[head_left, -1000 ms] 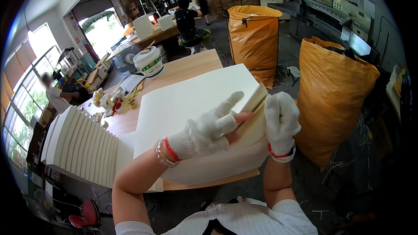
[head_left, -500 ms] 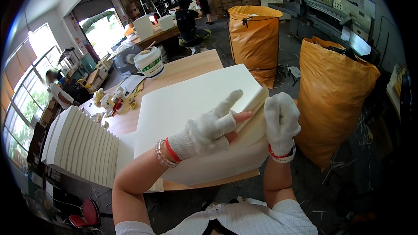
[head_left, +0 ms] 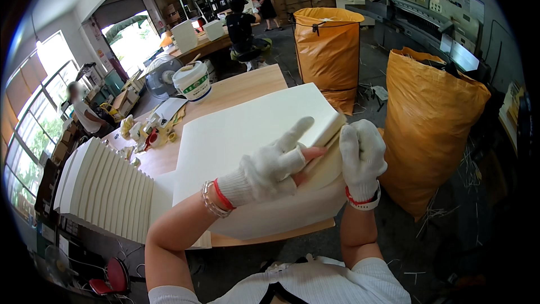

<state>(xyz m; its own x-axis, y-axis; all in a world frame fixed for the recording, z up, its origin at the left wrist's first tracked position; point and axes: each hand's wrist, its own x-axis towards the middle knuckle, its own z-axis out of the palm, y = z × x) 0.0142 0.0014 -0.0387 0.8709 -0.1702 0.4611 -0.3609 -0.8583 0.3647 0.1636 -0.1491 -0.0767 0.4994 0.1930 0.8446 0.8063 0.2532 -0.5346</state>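
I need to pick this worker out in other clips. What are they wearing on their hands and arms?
Both hands wear white knitted work gloves, left hand and right hand. The left wrist carries a red band and a silvery beaded bracelet; the right wrist has a red band. Forearms are bare below short white sleeves.

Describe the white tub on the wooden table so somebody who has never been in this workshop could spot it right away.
Start at the long wooden table and the big white paper stack where the gloved left hand and right hand rest. Beyond the stack's far left corner stands the white tub. It is the only round, lidded thing there, with a green band, right beside a small fan.
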